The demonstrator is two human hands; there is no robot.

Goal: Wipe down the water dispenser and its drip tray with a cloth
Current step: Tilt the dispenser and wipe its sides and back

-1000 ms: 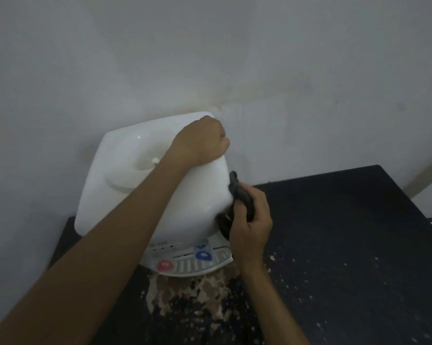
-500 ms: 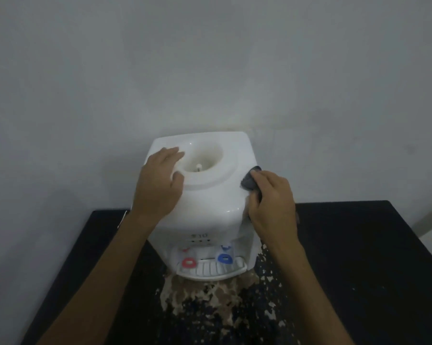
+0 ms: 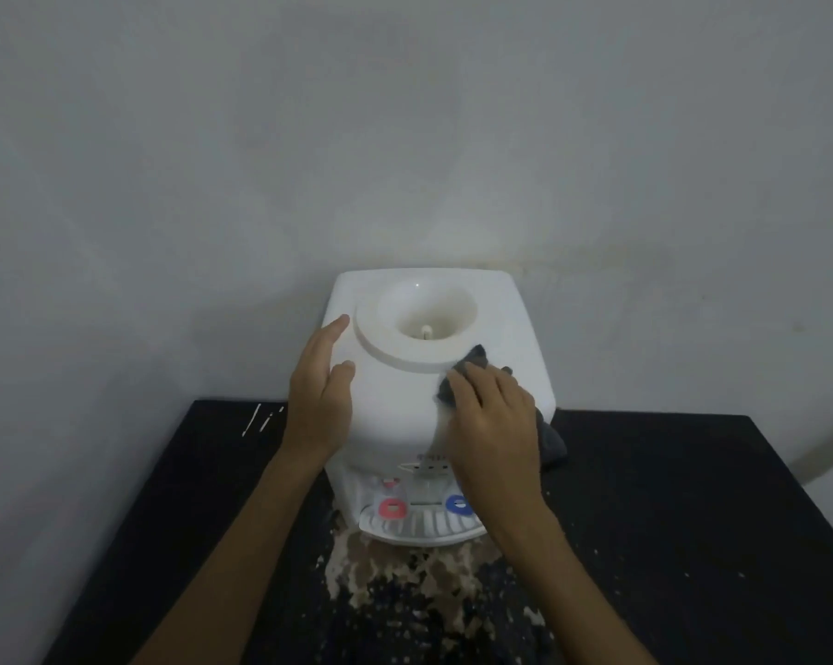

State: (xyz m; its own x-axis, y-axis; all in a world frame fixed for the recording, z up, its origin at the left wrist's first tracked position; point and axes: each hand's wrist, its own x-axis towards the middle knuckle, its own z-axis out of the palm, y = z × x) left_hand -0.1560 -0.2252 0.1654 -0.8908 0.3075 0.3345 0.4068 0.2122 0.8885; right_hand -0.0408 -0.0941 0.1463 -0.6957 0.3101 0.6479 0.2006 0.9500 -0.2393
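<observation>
A white tabletop water dispenser [image 3: 395, 376] stands upright against the wall, its round bottle well on top. Below its front sit a red tap [image 3: 393, 508], a blue tap [image 3: 457, 504] and the slotted white drip tray [image 3: 419, 529]. My left hand [image 3: 321, 400] rests flat against the dispenser's left side, fingers apart. My right hand [image 3: 493, 424] presses a dark grey cloth [image 3: 472, 364] onto the top right of the dispenser, beside the well's rim. Part of the cloth hangs down behind my right wrist.
The dispenser stands on a black table [image 3: 669, 496] whose surface is worn and flaked pale in front of the tray [image 3: 405, 578]. A plain grey wall [image 3: 405, 136] rises directly behind. The table's right edge runs down at the far right.
The dispenser was tilted over and now stands upright. My left hand slid from its top to its left side. My right hand carried the cloth from the right side onto the top.
</observation>
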